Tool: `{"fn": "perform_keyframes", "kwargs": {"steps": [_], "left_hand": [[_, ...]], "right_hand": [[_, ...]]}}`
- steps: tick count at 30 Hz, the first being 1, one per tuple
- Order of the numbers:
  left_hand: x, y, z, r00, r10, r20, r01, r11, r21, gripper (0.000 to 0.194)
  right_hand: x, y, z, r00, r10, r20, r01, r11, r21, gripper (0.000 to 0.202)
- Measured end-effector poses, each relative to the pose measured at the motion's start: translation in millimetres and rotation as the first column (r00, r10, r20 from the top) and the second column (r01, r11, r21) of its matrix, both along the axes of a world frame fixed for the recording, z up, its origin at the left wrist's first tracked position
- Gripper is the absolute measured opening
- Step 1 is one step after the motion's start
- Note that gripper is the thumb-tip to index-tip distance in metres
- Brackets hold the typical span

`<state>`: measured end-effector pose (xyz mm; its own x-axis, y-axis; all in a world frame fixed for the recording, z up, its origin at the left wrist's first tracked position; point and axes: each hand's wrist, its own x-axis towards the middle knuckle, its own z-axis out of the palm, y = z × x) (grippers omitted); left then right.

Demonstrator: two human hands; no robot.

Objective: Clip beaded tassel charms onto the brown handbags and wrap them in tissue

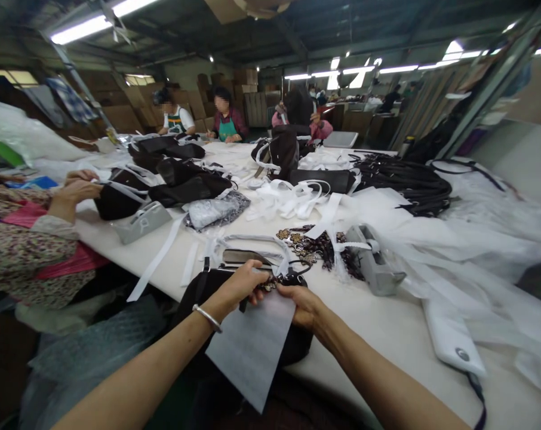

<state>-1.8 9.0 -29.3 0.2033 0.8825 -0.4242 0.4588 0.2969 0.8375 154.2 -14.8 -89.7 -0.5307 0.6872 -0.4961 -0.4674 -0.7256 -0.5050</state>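
A black handbag [191,302] rests at the table's near edge in front of me, its handles [248,239] wrapped in white material. My left hand [247,282], a silver bangle on its wrist, is closed around a bronze-coloured metal charm [267,284] at the bag's top. My right hand [303,306] is closed beside it, its thumb at the charm and its fingers partly behind the top corner of a thin white sheet [255,346]. This sheet hangs over the bag's front. Just which parts the fingertips pinch is hidden.
Beyond the bag lie a pile of similar charms [315,246] and a grey tape dispenser [373,263]. A white device with a cord [454,337] is at right. Black straps [400,179] and white strips [292,197] lie farther back. A co-worker's hands [76,190] work at left.
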Motion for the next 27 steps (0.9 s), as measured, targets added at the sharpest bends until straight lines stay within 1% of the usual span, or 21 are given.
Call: {"fn": "perform_keyframes", "kwargs": {"steps": [2, 3, 5, 6, 7, 9, 12, 14, 15, 16, 17, 18, 19, 20, 21, 22, 23, 24, 25, 26, 27], "left_hand": [[1, -6, 0.8, 1.000, -0.001, -0.019, 0.001, 1.000, -0.002, 0.055], [1, -10, 1.8, 0.998, -0.014, -0.059, 0.016, 1.000, 0.027, 0.053], [-1, -19, 4.4, 0.973, -0.054, -0.226, 0.091, 0.983, 0.161, 0.044], [-2, -23, 5.3, 0.938, -0.067, -0.341, 0.157, 0.957, 0.242, 0.035], [-3, -28, 5.3, 0.888, -0.069, -0.454, 0.233, 0.920, 0.315, 0.026], [-3, -39, 2.4, 0.791, -0.042, -0.611, 0.353, 0.847, 0.399, 0.015], [0, -55, -8.0, 0.685, -0.029, -0.728, 0.455, 0.797, 0.397, 0.017], [1, -64, -15.1, 0.633, -0.055, -0.772, 0.509, 0.781, 0.362, 0.029], [1, -67, -17.5, 0.623, -0.071, -0.779, 0.527, 0.774, 0.351, 0.035], [-1, -68, -18.9, 0.631, -0.082, -0.772, 0.530, 0.772, 0.351, 0.039], [-3, -69, -19.3, 0.661, -0.084, -0.746, 0.512, 0.777, 0.366, 0.040], [-5, -67, -18.8, 0.713, -0.081, -0.697, 0.469, 0.793, 0.388, 0.036], [-8, -64, -17.7, 0.777, -0.069, -0.625, 0.398, 0.823, 0.404, 0.030], [-11, -61, -16.5, 0.844, -0.053, -0.534, 0.304, 0.867, 0.394, 0.025], [-13, -56, -15.4, 0.903, -0.042, -0.427, 0.203, 0.919, 0.339, 0.024], [-15, -52, -14.7, 0.950, -0.030, -0.312, 0.108, 0.965, 0.237, 0.027], [-17, -48, -14.6, 0.981, -0.016, -0.195, 0.037, 0.994, 0.105, 0.029], [-17, -44, -15.0, 0.997, 0.003, -0.083, -0.005, 1.000, -0.030, 0.031], [-17, -42, -16.0, 0.999, 0.026, 0.018, -0.023, 0.990, -0.140, 0.032], [-17, -40, -17.4, 0.994, 0.049, 0.103, -0.026, 0.976, -0.217, 0.033], [-17, -40, -19.0, 0.985, 0.068, 0.161, -0.024, 0.964, -0.263, 0.034]], "right_hand": [[-8, -2, -4.7, 0.998, -0.069, -0.002, 0.069, 0.998, 0.001, 0.015], [-12, -3, -6.8, 0.995, -0.104, 0.003, 0.104, 0.995, 0.000, 0.014], [-17, -4, -9.5, 0.987, -0.160, 0.012, 0.160, 0.987, -0.011, 0.011], [-17, -4, -9.5, 0.984, -0.177, 0.012, 0.177, 0.984, -0.021, 0.009], [-17, -4, -8.5, 0.983, -0.185, 0.008, 0.185, 0.982, -0.032, 0.008], [-11, -5, -4.3, 0.984, -0.177, -0.013, 0.176, 0.983, -0.056, 0.008], [-2, -7, 2.9, 0.989, -0.132, -0.065, 0.127, 0.989, -0.078, 0.012], [1, -8, 4.7, 0.989, -0.122, -0.085, 0.117, 0.991, -0.063, 0.014], [0, -9, 4.4, 0.989, -0.120, -0.081, 0.117, 0.992, -0.051, 0.015], [0, -8, 3.6, 0.990, -0.119, -0.069, 0.117, 0.992, -0.037, 0.017], [-1, -8, 2.5, 0.992, -0.116, -0.053, 0.115, 0.993, -0.023, 0.019], [-2, -8, 1.4, 0.993, -0.110, -0.036, 0.109, 0.994, -0.011, 0.021], [-3, -7, 0.5, 0.995, -0.096, -0.029, 0.096, 0.995, 0.002, 0.024], [-4, -7, -0.2, 0.996, -0.080, -0.033, 0.080, 0.997, 0.019, 0.027], [-4, -8, -0.5, 0.997, -0.061, -0.046, 0.063, 0.997, 0.041, 0.030], [-4, -8, -0.7, 0.997, -0.041, -0.061, 0.045, 0.997, 0.064, 0.031], [-3, -9, -0.9, 0.997, -0.022, -0.072, 0.028, 0.996, 0.084, 0.032], [-3, -9, -1.2, 0.997, -0.015, -0.075, 0.022, 0.995, 0.097, 0.032], [-3, -10, -1.7, 0.997, -0.019, -0.073, 0.026, 0.994, 0.102, 0.031], [-2, -10, -2.5, 0.997, -0.030, -0.068, 0.036, 0.994, 0.099, 0.030], [-3, -10, -3.4, 0.997, -0.040, -0.066, 0.046, 0.995, 0.093, 0.029]]}}
